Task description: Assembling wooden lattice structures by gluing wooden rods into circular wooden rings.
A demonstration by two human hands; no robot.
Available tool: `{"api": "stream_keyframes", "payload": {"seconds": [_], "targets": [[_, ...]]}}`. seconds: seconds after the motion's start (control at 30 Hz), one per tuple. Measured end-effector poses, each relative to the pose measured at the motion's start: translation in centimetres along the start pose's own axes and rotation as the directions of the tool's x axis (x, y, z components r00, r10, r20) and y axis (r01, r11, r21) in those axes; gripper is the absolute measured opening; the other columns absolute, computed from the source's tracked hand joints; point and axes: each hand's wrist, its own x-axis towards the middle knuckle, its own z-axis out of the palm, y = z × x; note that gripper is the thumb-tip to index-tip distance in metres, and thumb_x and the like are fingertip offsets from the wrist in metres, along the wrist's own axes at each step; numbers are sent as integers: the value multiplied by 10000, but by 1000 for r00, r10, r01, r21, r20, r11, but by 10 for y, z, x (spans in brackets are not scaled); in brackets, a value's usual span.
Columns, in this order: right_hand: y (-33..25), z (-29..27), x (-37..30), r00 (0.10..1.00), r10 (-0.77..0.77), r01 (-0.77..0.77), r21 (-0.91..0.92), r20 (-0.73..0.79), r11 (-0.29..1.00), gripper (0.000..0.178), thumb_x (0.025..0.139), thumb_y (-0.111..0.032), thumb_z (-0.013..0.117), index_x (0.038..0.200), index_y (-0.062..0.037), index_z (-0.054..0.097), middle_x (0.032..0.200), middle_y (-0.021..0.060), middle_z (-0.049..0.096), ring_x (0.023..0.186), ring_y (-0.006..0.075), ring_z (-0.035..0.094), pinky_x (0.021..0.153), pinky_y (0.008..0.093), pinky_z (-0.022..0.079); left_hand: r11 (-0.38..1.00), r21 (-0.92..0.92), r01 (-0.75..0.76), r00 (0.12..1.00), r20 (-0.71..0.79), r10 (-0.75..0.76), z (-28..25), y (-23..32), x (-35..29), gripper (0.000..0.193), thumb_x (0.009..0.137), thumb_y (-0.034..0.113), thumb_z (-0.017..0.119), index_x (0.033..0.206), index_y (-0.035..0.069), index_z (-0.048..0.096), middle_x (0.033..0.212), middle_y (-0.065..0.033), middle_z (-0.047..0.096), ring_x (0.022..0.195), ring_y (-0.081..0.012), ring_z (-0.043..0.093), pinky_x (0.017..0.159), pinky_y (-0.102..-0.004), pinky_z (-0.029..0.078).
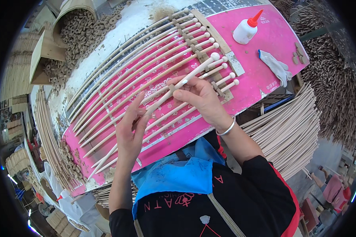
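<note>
A pale wooden stick (197, 71) with a white ball on its upper end is held slantwise above the other sticks. My left hand (129, 128) is closed round its shaft, lower down. A small brown wooden ring (172, 88) sits around the shaft, with the thumb and fingertips of my right hand (201, 96) pinching at it. White glue (184, 81) shows on the shaft just above the ring. Beneath both hands, several similar ball-ended sticks (146, 59) lie side by side on a pink sheet (265, 39), many with brown rings near their ball ends.
A wooden strip (215, 33) borders the ball ends. Beyond it are a white glue bottle (245, 31) with a red tip and a work glove (276, 68). Loose rings (79, 35) spill from wooden containers at the far left. Stick bundles (288, 130) stand at the table's right side.
</note>
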Motion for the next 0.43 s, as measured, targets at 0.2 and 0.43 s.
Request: {"api": "stream_keyframes", "payload": {"seconds": [0.2, 0.43], "targets": [[-10, -11, 4, 997, -45, 45, -16, -60, 999, 332, 993, -146, 726, 1286, 3, 680, 1026, 58, 720, 881, 102, 692, 796, 256, 600, 999, -28, 47, 999, -5, -47, -1, -4, 0, 522, 1006, -14, 638, 1513, 67, 548, 944, -70, 676, 866, -112, 631, 798, -286, 535], [-7, -32, 7, 997, 3, -20, -221, -73, 975, 341, 1009, -195, 722, 1290, -5, 682, 1043, 84, 736, 863, 100, 693, 785, 239, 595, 999, 40, 1, 999, 47, -3, -4, -13, -1, 471, 1012, 15, 644, 1476, 78, 592, 996, -76, 687, 919, -128, 655, 843, -279, 547]]}}
